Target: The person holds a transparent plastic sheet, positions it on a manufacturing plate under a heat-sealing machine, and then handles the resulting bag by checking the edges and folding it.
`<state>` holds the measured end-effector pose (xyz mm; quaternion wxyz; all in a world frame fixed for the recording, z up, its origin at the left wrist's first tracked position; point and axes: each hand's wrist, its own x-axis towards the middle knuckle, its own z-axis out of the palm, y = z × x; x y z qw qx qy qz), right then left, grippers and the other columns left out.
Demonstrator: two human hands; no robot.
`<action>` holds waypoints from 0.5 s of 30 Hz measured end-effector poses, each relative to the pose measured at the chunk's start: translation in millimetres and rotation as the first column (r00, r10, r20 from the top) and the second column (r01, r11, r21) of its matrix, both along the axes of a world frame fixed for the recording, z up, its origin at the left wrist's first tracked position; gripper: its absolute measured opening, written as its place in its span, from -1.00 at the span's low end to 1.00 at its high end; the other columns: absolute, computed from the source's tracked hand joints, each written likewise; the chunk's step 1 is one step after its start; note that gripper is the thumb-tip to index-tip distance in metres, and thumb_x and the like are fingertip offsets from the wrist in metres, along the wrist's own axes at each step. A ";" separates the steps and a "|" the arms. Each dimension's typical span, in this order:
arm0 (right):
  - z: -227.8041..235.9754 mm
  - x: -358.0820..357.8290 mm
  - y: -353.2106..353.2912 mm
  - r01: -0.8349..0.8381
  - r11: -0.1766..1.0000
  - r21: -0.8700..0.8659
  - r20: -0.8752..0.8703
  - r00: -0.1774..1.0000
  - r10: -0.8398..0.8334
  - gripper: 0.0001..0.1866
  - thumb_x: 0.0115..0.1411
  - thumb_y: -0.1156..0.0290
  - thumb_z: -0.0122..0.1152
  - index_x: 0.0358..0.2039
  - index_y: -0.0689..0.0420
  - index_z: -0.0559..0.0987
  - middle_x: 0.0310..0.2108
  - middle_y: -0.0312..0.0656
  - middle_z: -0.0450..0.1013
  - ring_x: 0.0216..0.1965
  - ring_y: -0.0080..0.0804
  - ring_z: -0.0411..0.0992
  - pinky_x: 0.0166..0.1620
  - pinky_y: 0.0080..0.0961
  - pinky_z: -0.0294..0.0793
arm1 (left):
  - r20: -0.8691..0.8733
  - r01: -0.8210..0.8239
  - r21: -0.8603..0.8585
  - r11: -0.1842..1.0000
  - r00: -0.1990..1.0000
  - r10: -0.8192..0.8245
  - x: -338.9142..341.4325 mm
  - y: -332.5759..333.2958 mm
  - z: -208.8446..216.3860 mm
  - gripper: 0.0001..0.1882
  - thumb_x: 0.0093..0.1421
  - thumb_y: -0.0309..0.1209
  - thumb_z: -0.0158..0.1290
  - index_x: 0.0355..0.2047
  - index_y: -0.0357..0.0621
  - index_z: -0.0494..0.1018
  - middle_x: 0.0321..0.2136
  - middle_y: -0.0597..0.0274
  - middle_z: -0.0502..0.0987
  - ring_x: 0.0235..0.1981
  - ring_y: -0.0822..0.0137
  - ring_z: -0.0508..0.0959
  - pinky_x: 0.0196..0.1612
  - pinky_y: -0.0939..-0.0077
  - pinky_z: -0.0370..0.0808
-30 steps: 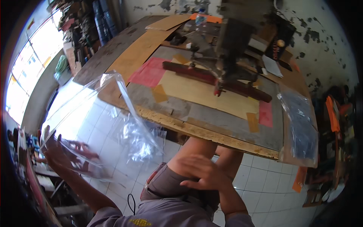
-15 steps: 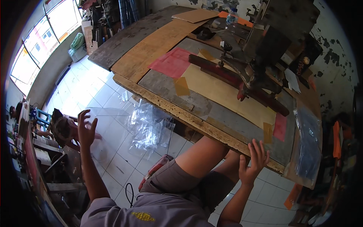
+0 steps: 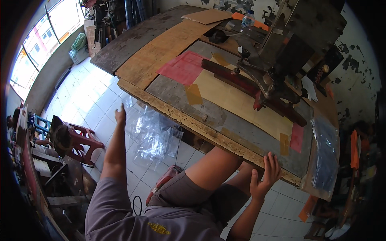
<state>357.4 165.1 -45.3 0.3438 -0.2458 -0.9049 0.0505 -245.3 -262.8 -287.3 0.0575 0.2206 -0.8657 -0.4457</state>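
Observation:
My left hand (image 3: 120, 114) is stretched out over the floor, left of a heap of clear plastic pieces (image 3: 155, 134). It appears edge-on, with a finger extended and nothing visible in it; some of its fingers are hidden. At the worktable's front edge (image 3: 189, 122), my right hand (image 3: 266, 176) rests with the fingers spread and holds nothing. On the grey board (image 3: 165, 90) lies a tan sheet (image 3: 229, 100), fixed with brown tape, between pink-red patches (image 3: 181, 68). A dark red press bar (image 3: 249, 86) spans above the sheet.
The machine's dark head (image 3: 299, 48) rises at the back right. A stack of clear plastic sheets (image 3: 325, 154) lies on the table's right end. A bottle (image 3: 248, 19) and cardboard (image 3: 207, 16) sit at the back. A red stool (image 3: 82, 142) stands on the floor at left.
My left hand has moved right and forward, toward the plastic heap. A faint clear sheet seen near it before no longer shows there. My right hand stays at the table edge.

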 end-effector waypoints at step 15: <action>-32.0 -7.8 9.8 0.130 0.982 0.135 -0.139 0.984 -0.112 -0.54 0.34 0.10 0.04 0.07 0.12 0.60 0.19 -0.14 0.53 0.28 -0.03 0.37 0.34 -0.05 0.05 | 0.583 0.700 0.173 0.693 0.494 -0.645 350.1 78.3 -183.8 -0.19 0.33 0.18 0.01 0.31 -0.27 0.33 0.11 -0.32 0.53 0.18 -0.24 0.50 0.22 0.05 0.42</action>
